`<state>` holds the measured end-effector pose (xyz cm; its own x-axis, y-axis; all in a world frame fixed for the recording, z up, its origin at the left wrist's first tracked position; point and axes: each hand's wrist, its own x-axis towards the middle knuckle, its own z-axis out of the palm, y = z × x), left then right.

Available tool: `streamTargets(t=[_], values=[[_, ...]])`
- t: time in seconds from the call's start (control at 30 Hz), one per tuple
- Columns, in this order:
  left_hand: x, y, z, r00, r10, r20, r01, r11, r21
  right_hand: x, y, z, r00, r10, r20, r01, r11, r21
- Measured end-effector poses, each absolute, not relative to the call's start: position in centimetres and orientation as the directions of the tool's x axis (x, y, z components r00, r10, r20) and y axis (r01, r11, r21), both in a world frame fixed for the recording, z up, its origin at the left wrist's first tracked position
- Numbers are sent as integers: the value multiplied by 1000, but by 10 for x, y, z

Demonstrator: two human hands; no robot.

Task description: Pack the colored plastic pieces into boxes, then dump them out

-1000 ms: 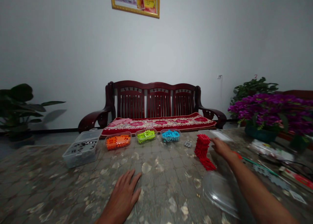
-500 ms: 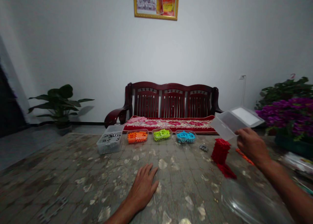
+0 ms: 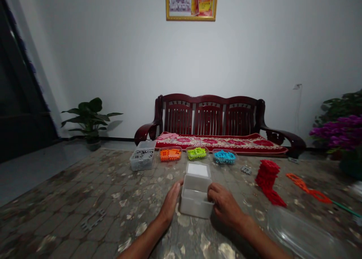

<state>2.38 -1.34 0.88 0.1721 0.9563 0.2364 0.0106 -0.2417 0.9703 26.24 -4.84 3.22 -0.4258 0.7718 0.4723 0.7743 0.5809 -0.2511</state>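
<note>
A translucent plastic box point(image 3: 196, 208) with its lid point(image 3: 198, 169) swung back stands on the table right in front of me; its inside looks bare. My left hand point(image 3: 170, 203) lies along the box's left side, fingers stretched out. On the right side, my right hand point(image 3: 224, 202) grips the box wall with curled fingers, the thumb hidden. Beyond the box is a row of open tubs: orange pieces point(image 3: 170, 154), lime-green pieces point(image 3: 197, 153) and blue pieces point(image 3: 224, 157). To their left is a larger lidded box of grey pieces point(image 3: 142, 161).
A red interlocked-piece structure point(image 3: 267, 176) stands at right, near a loose grey piece point(image 3: 246, 169) and an orange linked strip point(image 3: 308, 188). A clear plastic tub point(image 3: 302, 229) lies at front right. Another grey piece point(image 3: 93, 218) is at left. Behind is a wooden bench point(image 3: 210, 115).
The translucent box, held up at the right in my right hand, is now down on the table in front of me. My left hand has come against its side. The view has turned slightly left.
</note>
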Motion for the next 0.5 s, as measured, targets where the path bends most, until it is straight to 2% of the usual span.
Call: streamTargets(t=[0.27, 0.4, 0.5], values=[[37, -8, 17, 220, 966, 133, -214, -85, 973, 257, -50, 25, -431, 731, 529, 735, 624, -265], [40, -1, 12, 242, 963, 115, -286, -43, 957, 259, -52, 20, -408, 734, 543, 688, 638, -345], [41, -3, 12, 224, 967, 122, -289, -54, 956, 271, -50, 11, -320, 743, 588, 689, 609, -394]])
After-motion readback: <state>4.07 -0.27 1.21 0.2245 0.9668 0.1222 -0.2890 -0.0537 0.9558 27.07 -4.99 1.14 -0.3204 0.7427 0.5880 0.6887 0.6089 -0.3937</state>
